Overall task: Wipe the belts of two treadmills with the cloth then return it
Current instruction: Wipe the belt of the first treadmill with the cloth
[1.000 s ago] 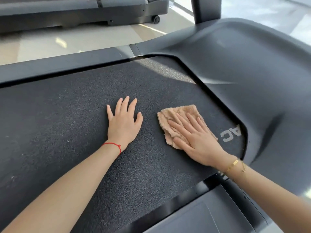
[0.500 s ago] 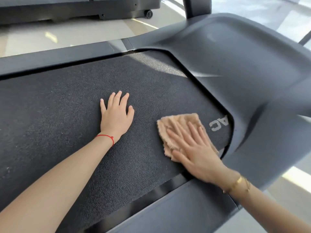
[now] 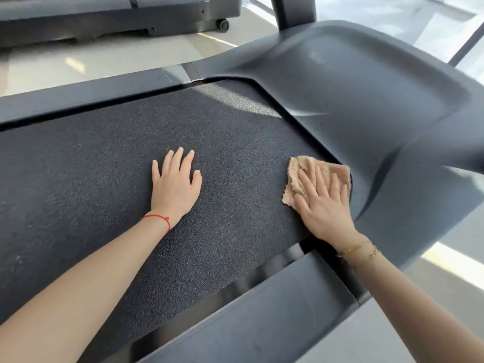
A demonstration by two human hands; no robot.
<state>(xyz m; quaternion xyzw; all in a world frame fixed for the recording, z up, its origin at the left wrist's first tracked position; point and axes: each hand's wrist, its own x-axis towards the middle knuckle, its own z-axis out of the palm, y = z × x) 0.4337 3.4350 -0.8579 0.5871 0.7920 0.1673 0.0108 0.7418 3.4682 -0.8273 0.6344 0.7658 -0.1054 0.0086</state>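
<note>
The dark, rough treadmill belt [image 3: 104, 179] fills the middle of the view. A crumpled beige cloth [image 3: 309, 170] lies at the belt's right end, right against the edge of the grey motor cover [image 3: 353, 100]. My right hand [image 3: 324, 205] presses flat on the cloth with straight fingers. My left hand [image 3: 175, 184] rests flat on the bare belt near its middle, fingers spread, a red string on the wrist. The white letters on the belt are hidden under the cloth and hand.
Grey side rails run along the belt's far edge [image 3: 91, 93] and near edge [image 3: 262, 310]. An upright post [image 3: 290, 9] rises behind the motor cover. A second treadmill [image 3: 104, 17] stands across the pale floor at the top left.
My right hand slid the cloth rightward to the belt's end, covering the white letters. My left hand stayed flat on the belt. The view shifted slightly.
</note>
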